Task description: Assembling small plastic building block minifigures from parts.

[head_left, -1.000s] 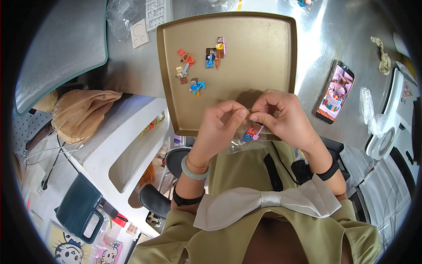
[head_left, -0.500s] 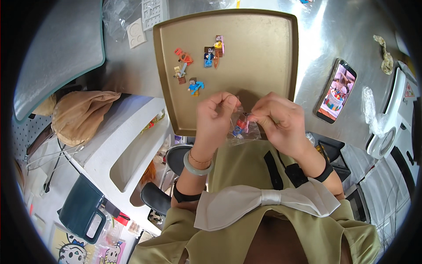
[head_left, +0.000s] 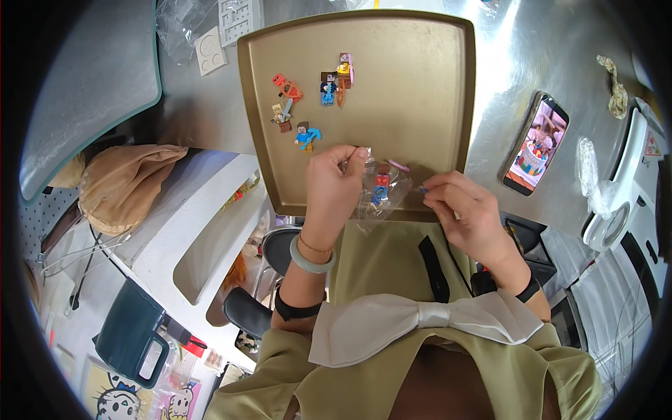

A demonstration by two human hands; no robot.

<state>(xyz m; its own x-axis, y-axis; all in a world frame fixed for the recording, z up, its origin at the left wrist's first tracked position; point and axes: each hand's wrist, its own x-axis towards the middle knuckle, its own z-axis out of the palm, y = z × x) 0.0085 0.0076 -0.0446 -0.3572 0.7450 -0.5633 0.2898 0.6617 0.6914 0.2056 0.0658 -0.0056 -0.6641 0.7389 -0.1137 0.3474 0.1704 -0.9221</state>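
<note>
Over the near edge of a gold baking tray [head_left: 406, 77], my left hand [head_left: 332, 178] pinches the rim of a small clear plastic bag [head_left: 399, 192]. Inside the bag shows a red and blue toy figure [head_left: 380, 185]. A thin pink piece [head_left: 398, 166] sits at the bag's upper right; I cannot tell whether it is in or out. Apart from the bag, my right hand [head_left: 465, 213] is closed in a pinch on a tiny bluish piece [head_left: 423, 190]. Several toy minifigures lie at the tray's left, among them a blue one [head_left: 306, 136] and a red one [head_left: 286, 87].
A phone [head_left: 536, 143] showing a decorated cake lies right of the tray on the metal table [head_left: 500, 91]. White moulds [head_left: 239, 21] and clear wrap [head_left: 178, 28] are at the far left. A white scale [head_left: 612, 217] stands at the right, a dark green jug [head_left: 131, 332] lower left.
My right hand has drawn away from the bag to the right, with a tiny piece between its fingertips. The bag hangs wider from my left hand, and the pink piece has shifted up.
</note>
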